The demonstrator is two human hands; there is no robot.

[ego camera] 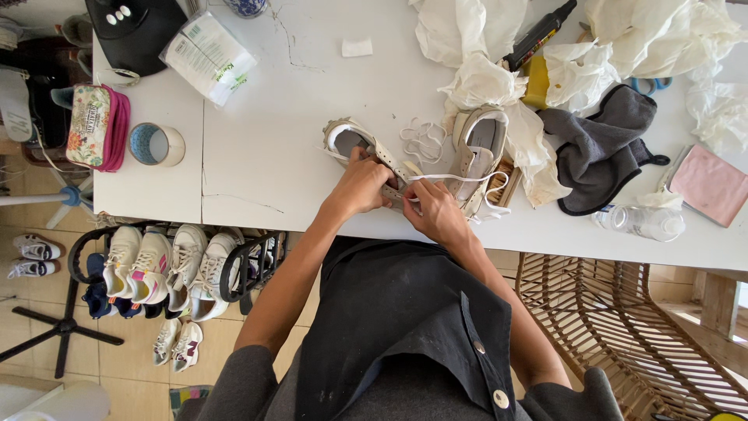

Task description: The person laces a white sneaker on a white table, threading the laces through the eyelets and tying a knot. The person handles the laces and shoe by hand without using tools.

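A beige sneaker lies on its side on the white table, heel to the left. My left hand presses on its eyelet area and grips it. My right hand pinches a white shoelace that runs to the right from the shoe. A second beige sneaker stands just right of my hands. A loose coil of white lace lies between the two shoes.
Crumpled white paper, a grey cloth, a black marker, a plastic bottle and a pink pad lie to the right. A tape roll and floral pouch sit left. A shoe rack and wicker chair stand below.
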